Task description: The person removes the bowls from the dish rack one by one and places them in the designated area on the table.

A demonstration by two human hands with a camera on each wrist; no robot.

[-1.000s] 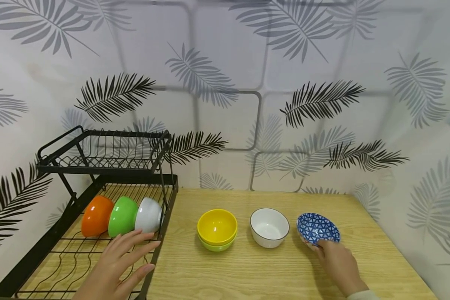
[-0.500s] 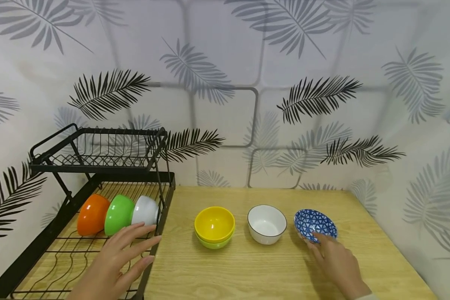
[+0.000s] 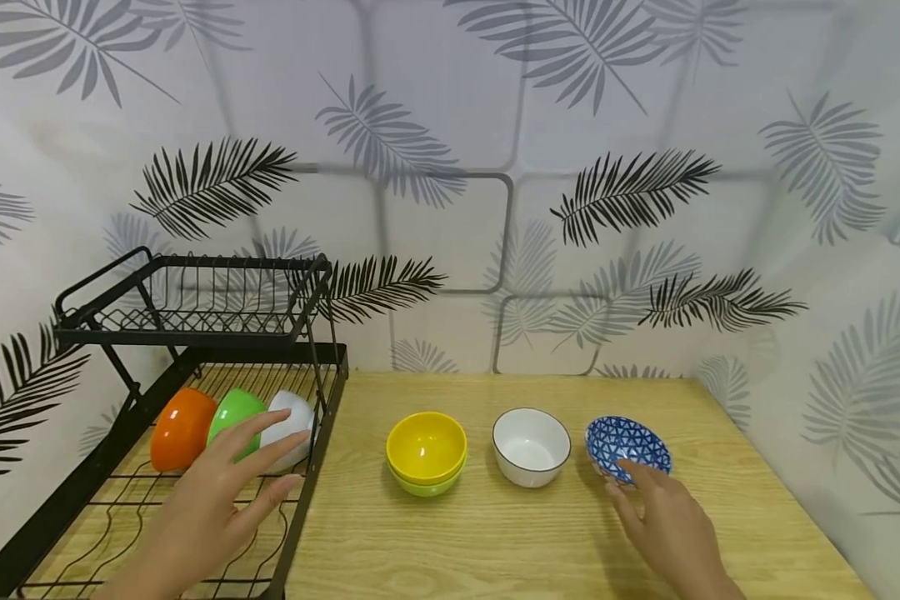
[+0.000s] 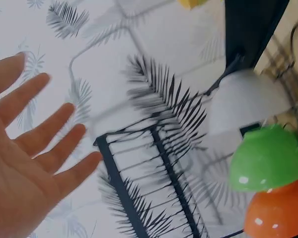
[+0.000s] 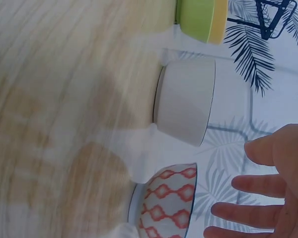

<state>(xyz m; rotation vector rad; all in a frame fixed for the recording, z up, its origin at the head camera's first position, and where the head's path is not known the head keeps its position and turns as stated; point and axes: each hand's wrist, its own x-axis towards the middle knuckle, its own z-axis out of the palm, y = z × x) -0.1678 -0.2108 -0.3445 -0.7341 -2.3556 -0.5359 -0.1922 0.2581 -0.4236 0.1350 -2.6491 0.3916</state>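
Observation:
My right hand [image 3: 667,521] is beside the near rim of a small bowl [image 3: 624,442], blue-patterned inside; its outside [image 5: 169,203] is white with red shapes. In the right wrist view the fingers [image 5: 248,213] are spread and grip nothing, apart from the bowl. My left hand [image 3: 210,500] hovers over the dish rack [image 3: 300,517], fingers extended and holding nothing. Near its fingers, an orange bowl [image 3: 182,429], a green bowl [image 3: 234,412] and a white bowl [image 3: 300,417] stand on edge in the rack, the green and white ones partly hidden by the hand.
On the wooden table [image 3: 495,542], a yellow bowl [image 3: 426,446] is nested in a light green bowl [image 3: 429,487]. Between that stack and the patterned bowl stands a dark-rimmed white bowl [image 3: 531,446]. The rack's upper tier [image 3: 195,304] rises at the back left, before a leaf-patterned wall covering.
The right hand has loosened from the patterned bowl's rim, its thumb and fingers now spread. My left hand's fingers have lifted slightly. The head view has shifted a little.

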